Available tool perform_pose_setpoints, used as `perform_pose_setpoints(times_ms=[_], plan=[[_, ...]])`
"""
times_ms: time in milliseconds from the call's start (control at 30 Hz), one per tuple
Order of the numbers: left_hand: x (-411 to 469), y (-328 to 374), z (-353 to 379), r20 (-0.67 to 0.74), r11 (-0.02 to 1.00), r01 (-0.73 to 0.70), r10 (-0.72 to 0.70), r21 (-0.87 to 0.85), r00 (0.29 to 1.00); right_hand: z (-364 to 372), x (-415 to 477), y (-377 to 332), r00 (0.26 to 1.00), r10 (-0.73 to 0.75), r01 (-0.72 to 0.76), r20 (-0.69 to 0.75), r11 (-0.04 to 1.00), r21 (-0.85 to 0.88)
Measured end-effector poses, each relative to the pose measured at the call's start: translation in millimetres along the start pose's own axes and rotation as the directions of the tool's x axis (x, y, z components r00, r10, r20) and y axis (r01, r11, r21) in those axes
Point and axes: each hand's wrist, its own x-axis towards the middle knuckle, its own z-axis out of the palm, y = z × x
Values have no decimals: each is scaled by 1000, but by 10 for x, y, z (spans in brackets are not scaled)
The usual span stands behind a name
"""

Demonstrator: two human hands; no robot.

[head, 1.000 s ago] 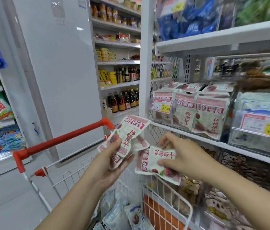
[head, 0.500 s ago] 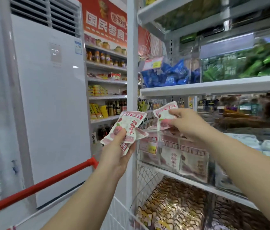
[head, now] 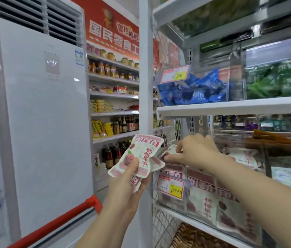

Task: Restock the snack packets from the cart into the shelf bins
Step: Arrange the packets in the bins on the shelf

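Head: left hand point(head: 125, 189) holds perhaps three packets point(head: 142, 153); right hand point(head: 196, 151) pinches one packet point(head: 170, 151).

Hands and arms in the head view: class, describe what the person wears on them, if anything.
The left hand and right hand show no gloves, rings or watch. The left forearm and right forearm are bare, no sleeve in view.

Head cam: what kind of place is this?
Most likely a small grocery or snack shop: shelves of bottled sauces, a price tag on a snack bin, and a red cart handle.
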Motion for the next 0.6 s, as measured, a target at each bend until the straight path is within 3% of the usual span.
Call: perform_pose_setpoints(times_ms=[67, 200, 400, 433, 500, 600], plan=[[33, 7, 33, 31, 1000, -7, 7, 4, 1000, 41, 78, -4, 999, -43, 43, 18, 999, -1], [67, 15, 79, 101, 997, -69, 65, 34, 993, 191, 209, -31, 947, -198, 158, 252, 973, 171], [61, -42, 118, 100, 997, -76, 73, 21, 992, 225, 196, -15, 925, -224, 161, 306, 962, 220], [52, -46, 133, 100, 998, -69, 67, 15, 993, 212, 180, 20, 944, -209, 142, 256, 957, 254], [49, -42, 168, 87, 998, -58, 58, -2, 995, 146, 117, 112, 989, -149, 135, 18, 933, 333], [18, -60, 275, 93, 999, -39, 39, -3, 995, -2, -140, 210, 922, -189, 305, -337, 892, 335]])
